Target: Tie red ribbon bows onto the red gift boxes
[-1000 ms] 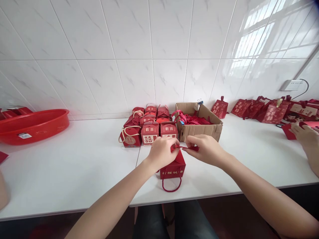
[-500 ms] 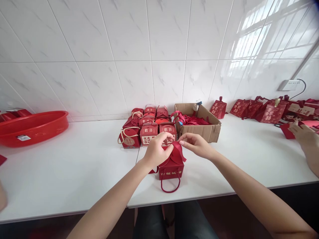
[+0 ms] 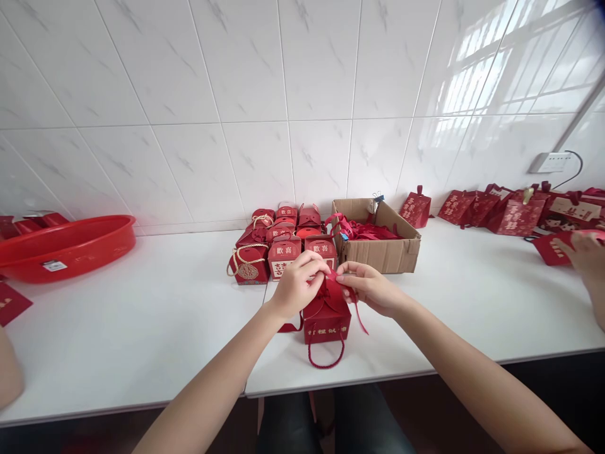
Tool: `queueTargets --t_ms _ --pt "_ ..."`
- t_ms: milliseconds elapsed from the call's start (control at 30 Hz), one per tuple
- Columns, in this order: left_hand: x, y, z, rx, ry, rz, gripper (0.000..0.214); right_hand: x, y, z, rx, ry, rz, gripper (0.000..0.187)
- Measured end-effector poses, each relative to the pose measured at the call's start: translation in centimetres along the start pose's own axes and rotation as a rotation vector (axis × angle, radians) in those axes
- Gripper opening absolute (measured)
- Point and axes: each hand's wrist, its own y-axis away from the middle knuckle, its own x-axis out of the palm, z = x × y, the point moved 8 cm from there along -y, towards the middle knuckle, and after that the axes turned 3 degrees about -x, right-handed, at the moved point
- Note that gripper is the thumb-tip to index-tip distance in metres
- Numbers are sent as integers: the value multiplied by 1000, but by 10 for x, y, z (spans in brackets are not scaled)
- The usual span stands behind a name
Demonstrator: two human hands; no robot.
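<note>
A small red gift box (image 3: 327,323) with gold characters stands near the front edge of the table, its rope handle hanging down over its front. Above its lid, my left hand (image 3: 299,282) pinches a red ribbon (image 3: 359,315) between thumb and fingers. My right hand (image 3: 371,287) is closed on the same ribbon just to the right, and one tail dangles beside the box. Another stretch of ribbon shows left of the box. My fingers hide part of the lid and how the ribbon is wound there.
Behind stand several finished-looking red boxes (image 3: 285,253) and a cardboard box (image 3: 378,255) of red ribbons. A red plastic basin (image 3: 89,249) is at left. Red bags (image 3: 513,211) line the wall at right, where another person's hand (image 3: 588,265) touches a red box (image 3: 553,250).
My right hand has closed on the ribbon and pulled it into a narrower strand, with its tail now hanging lower at right. The left hand stays over the lid.
</note>
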Motion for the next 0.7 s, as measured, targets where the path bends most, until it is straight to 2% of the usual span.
queueTargets --t_ms 100,267,333,400,467,567,700 --pt "0 2 3 14 -18 4 19 -2 3 -2 33 79 -15 37" --pt "3 7 5 63 -31 22 17 0 5 1 -13 424 -62 50" --pt "6 9 5 80 -35 45 17 4 2 0 -11 458 -40 54" --pt "9 9 6 61 -33 61 16 9 -2 -1 -17 457 -9 49" --pt "7 8 9 -8 0 47 14 10 -7 -1 -34 449 -17 38" --pt "3 7 18 -210 113 85 15 7 -9 -4 -33 417 -92 32" --pt "6 13 25 -433 286 332 37 6 -8 -9 -39 443 -130 33"
